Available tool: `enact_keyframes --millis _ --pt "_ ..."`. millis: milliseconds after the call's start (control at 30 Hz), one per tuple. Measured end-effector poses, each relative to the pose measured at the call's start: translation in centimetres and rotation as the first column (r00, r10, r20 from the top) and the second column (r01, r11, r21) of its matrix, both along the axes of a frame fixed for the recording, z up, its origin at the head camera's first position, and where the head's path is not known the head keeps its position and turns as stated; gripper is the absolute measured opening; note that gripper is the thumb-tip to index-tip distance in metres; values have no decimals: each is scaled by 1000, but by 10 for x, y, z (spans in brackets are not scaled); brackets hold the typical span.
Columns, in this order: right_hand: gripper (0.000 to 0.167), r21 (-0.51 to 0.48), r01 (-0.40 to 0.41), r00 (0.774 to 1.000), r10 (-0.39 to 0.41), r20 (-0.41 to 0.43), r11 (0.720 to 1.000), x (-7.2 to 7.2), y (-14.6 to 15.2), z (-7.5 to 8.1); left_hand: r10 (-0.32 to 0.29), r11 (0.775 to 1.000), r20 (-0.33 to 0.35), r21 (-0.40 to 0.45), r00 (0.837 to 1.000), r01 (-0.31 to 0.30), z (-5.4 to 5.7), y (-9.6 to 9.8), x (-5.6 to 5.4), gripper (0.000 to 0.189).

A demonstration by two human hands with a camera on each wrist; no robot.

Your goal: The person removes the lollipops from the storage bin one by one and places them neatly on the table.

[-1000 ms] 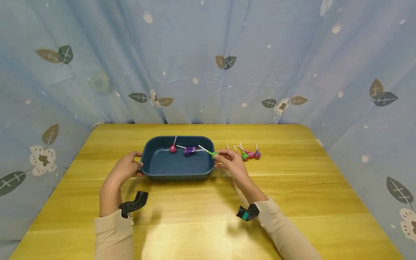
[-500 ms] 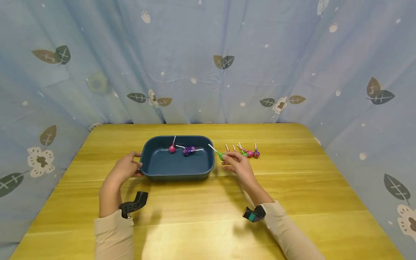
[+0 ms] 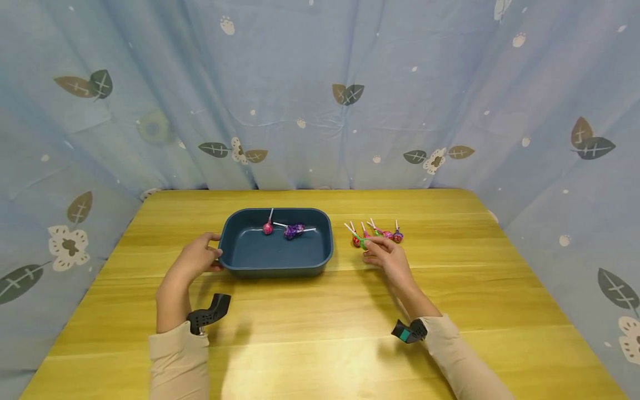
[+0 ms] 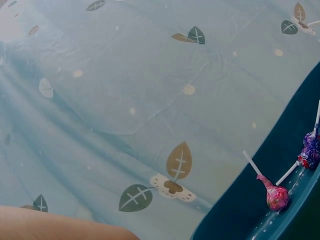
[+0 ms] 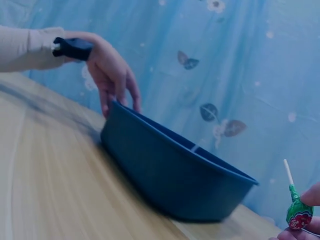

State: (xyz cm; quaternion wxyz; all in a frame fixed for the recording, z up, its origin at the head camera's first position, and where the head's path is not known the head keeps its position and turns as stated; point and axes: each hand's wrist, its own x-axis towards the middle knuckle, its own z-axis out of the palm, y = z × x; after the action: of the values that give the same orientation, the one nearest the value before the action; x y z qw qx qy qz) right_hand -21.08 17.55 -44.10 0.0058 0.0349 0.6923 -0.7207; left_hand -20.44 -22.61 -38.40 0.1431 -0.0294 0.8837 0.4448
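Observation:
My left hand [image 3: 196, 257] holds the left end of a dark blue rectangular plastic bin [image 3: 277, 273], fingers at its rim. Inside the bin lie a pink lollipop [image 3: 268, 228] and purple-wrapped lollipops [image 3: 292, 231] with white sticks. To the right of the bin, my right hand [image 3: 392, 261] pinches a green-wrapped lollipop [image 5: 299, 212] by its head between thumb and fingers, stick pointing up and to the left in the head view. It overlaps a group of lollipops on the table, among them a red one [image 3: 356, 241], a pink one [image 3: 388, 235] and a purple one [image 3: 398, 236].
The wooden table [image 3: 310, 344] stretches toward the front, with a light glare on it. A blue curtain [image 3: 300, 83] printed with leaves hangs behind and at both sides. Each wrist wears a black camera mount [image 3: 410, 331].
My right hand has moved right with the green lollipop, from the bin's right rim to the group of lollipops on the table. The left hand and the bin stay in place.

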Motion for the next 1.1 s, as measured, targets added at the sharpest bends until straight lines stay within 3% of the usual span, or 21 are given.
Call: enact_keyframes --millis 333,800,1100 --pt "39 19 98 995 -99 25 995 1 26 -6 -1 1000 9 7 1000 1 3 -1 1 49" --pt "33 -42 186 982 -184 46 982 0 49 -4 3 1000 9 6 1000 -3 0 -3 0 48" --pt "36 13 230 973 -230 28 973 -6 66 -4 5 1000 4 -6 1000 -5 1 -1 0 48"
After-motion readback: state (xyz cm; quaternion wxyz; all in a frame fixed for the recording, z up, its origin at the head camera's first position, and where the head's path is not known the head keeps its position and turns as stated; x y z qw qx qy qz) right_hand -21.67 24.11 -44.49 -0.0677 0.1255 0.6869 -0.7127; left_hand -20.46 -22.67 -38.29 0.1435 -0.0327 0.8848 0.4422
